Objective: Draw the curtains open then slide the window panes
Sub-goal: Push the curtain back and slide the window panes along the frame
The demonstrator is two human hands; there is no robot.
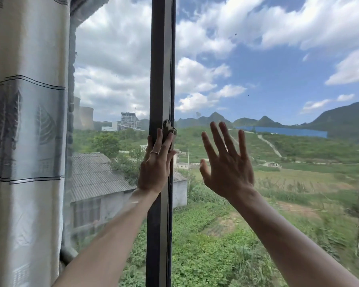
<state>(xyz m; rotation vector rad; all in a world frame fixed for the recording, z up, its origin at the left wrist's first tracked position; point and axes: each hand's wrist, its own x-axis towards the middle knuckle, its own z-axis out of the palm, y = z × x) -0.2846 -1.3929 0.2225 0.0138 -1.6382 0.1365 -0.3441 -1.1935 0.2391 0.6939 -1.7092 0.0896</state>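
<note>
Pale leaf-patterned curtain [27,141] drawn aside at left. Left hand [155,162] flat on dark metal window stile [161,59], fingertips at brass latch [167,129], possibly unlatched. Right hand [226,162] splayed, apparently on glass; best pushed evenly sideways.

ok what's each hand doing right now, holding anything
Left hand: open, fingers flat against the window frame at the latch, gripping nothing.
Right hand: open, fingers spread at the glass pane, holding nothing.

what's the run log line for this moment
curtain: drawn left | left hand: on window frame by latch | right hand: open, at pane
</note>
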